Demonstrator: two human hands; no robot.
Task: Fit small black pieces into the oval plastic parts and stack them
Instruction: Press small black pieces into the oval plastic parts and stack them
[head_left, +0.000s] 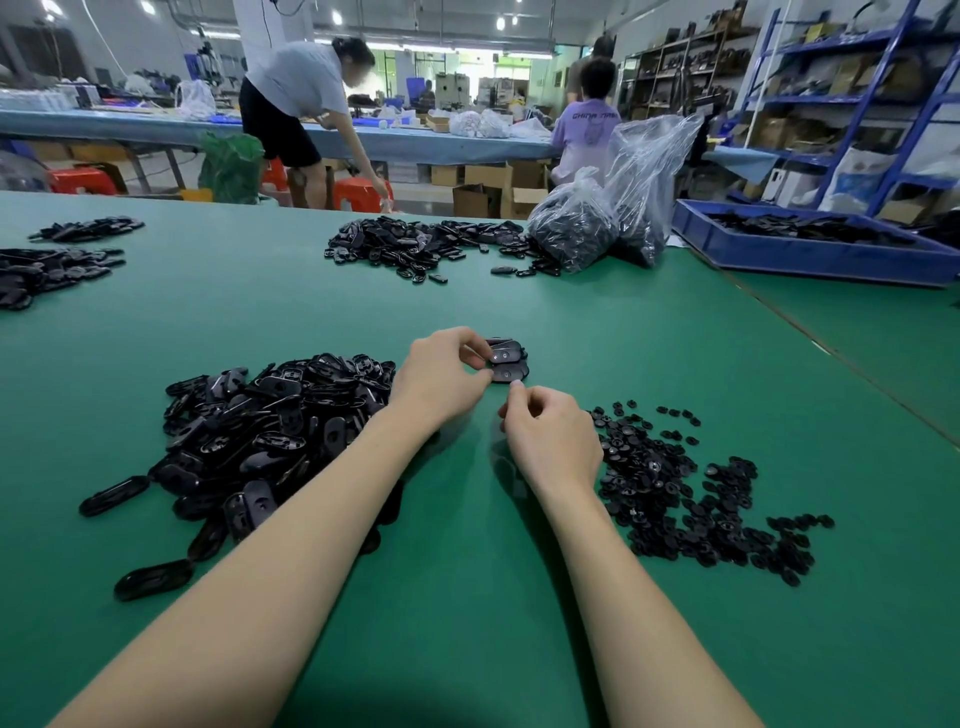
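Left hand (441, 371), fingers curled, pinches the near end of an oval part (505, 355) lying on top of a short stack (508, 370) of like parts on the green table (467, 597). Right hand (550, 439), just beside and nearer the viewer, has its fingers curled with thumb and forefinger tips pressed together at the stack's near edge; whether a small piece is held between them cannot be told. A heap of loose oval parts (260, 441) lies to the left of the left forearm, partly under it. A spread of small black pieces (685, 493) lies to the right of the right hand, touching neither the stack nor the heap. Further piles of ovals (426, 247) lie at the far middle of the table, with two more piles (47, 270) at the far left edge. Two clear plastic bags (613, 218) filled with dark parts stand at the far right, beside a blue tray (779, 254) holding more. Beyond the table, a person in a lilac shirt (584, 130) stands with back turned; the print on it reads "CHINA" followed by letters too blurred to read. Another person (301, 98) bends toward orange stools (358, 195).
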